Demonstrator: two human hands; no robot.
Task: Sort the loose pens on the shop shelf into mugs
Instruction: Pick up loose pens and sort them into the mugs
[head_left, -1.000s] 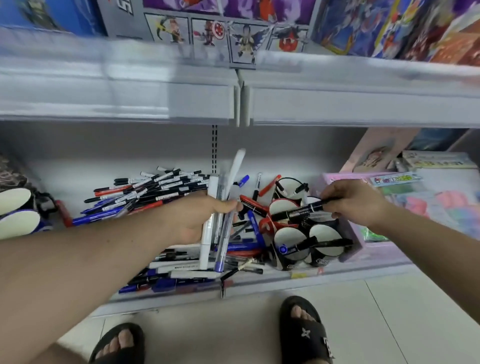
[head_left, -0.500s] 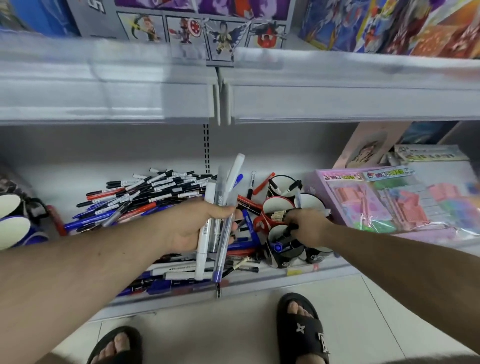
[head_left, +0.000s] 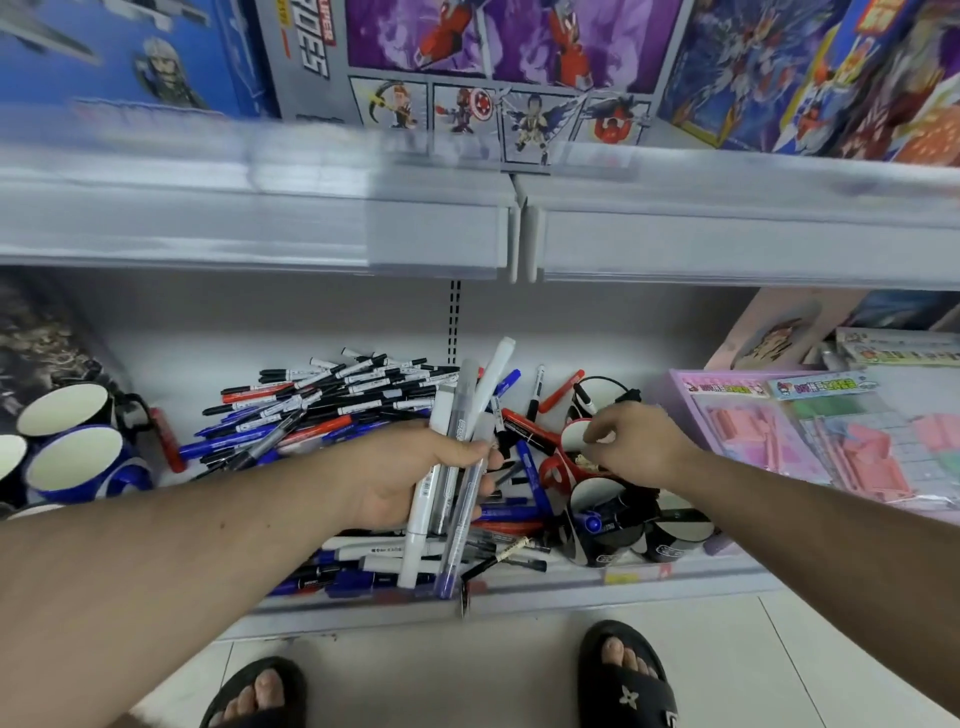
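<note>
Cluster of mugs at right part of shelf front edge, black and red ones, white inside. Front black mug holds blue-capped marker plus dark pens. Red mug behind it, contents mostly hidden by hand. Rear black mug holds one black-tipped pen. Blue and black mugs at left end of shelf, insides white, nothing seen in them.

Loose pens heaped mid-shelf toward back, black, blue, red; more scattered along front edge under left forearm.

Left hand gripping bundle of white and clear pens, fingers curled round them, bundle near upright, tips pointing down over front edge.

Right hand over red mug rim, fingers curled loosely downward; cannot tell if pinching anything.

Versus half a second ago: right hand lifted off front black mug, now higher and farther back over red mug. Black marker carried a second ago gone from hand. Left bundle unchanged.
</note>
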